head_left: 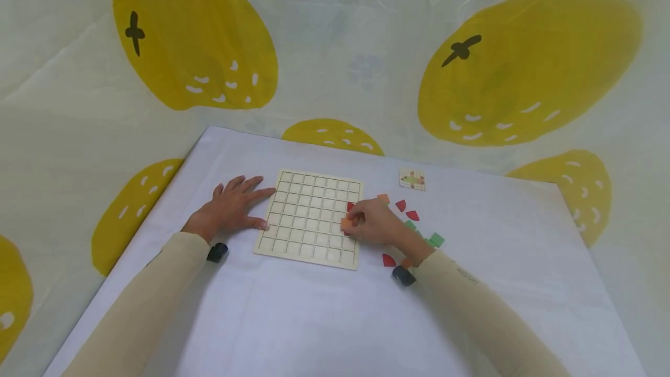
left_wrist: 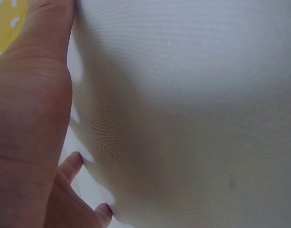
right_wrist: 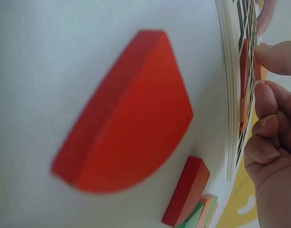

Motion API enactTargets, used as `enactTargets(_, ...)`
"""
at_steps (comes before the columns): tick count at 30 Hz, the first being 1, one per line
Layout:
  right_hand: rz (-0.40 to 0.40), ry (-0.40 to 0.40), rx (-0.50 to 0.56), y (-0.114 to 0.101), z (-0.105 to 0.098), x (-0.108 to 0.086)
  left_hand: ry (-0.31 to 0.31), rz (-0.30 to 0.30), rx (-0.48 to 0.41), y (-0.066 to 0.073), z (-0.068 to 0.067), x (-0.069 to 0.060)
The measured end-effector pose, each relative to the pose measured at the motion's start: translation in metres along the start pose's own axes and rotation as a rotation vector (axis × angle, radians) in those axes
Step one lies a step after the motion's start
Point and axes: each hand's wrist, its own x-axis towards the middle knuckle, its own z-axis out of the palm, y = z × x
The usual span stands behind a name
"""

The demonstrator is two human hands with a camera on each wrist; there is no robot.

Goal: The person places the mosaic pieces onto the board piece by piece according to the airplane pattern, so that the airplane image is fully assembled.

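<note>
Your left hand (head_left: 230,207) lies spread and grips nothing, index fingertip and thumb tip at the near edge of the board (head_left: 309,220), probably to steady it; your right hand (head_left: 374,221) pinches an orange piece (right_wrist: 258,72) at the board's opposite side, a fingertip hold that seems to suit so small a thing. Under both hands stretches the white table (head_left: 314,324). Between them sits the board, pale and flat, dark lines ruling it into square cells, most of them bare. Beyond your right hand and to its right, a card (head_left: 412,179) lies face up with a green, red and orange figure on a grid, likely put where you can glance at it. Around that hand and wrist, apparently kept within easy reach, lie loose red pieces (head_left: 413,215) with one rounded edge and angular green pieces (head_left: 437,239). Beside your right fingertips, more red and orange shows on the board. The pinched piece looks flat and plain orange, its full outline hidden by your thumb and finger
</note>
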Motion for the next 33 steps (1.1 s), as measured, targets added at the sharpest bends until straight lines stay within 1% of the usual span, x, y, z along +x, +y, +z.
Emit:
enactTargets(5,0.004,0.001,-0.004,-0.003,0.004,0.000,-0.001,-0.002,0.006,0.000,0.000,0.001)
enactTargets(12,0.027,-0.004,0.034,-0.007,0.007,0.000,-0.009,-0.004,0.004,-0.001,0.001,0.001)
enactTargets(15,0.034,-0.006,0.035,-0.007,0.009,0.001,-0.011,-0.004,-0.001,0.000,0.001,0.001)
enactTargets(22,0.012,-0.001,-0.005,-0.008,0.013,0.003,-0.011,0.001,0.013,0.001,0.000,0.001)
enactTargets(24,0.002,0.001,-0.002,-0.008,0.013,0.003,-0.011,0.002,0.014,0.001,0.000,0.000)
enactTargets(33,0.002,-0.014,0.003,-0.012,0.013,0.002,-0.019,-0.004,-0.021,-0.003,0.002,0.002)
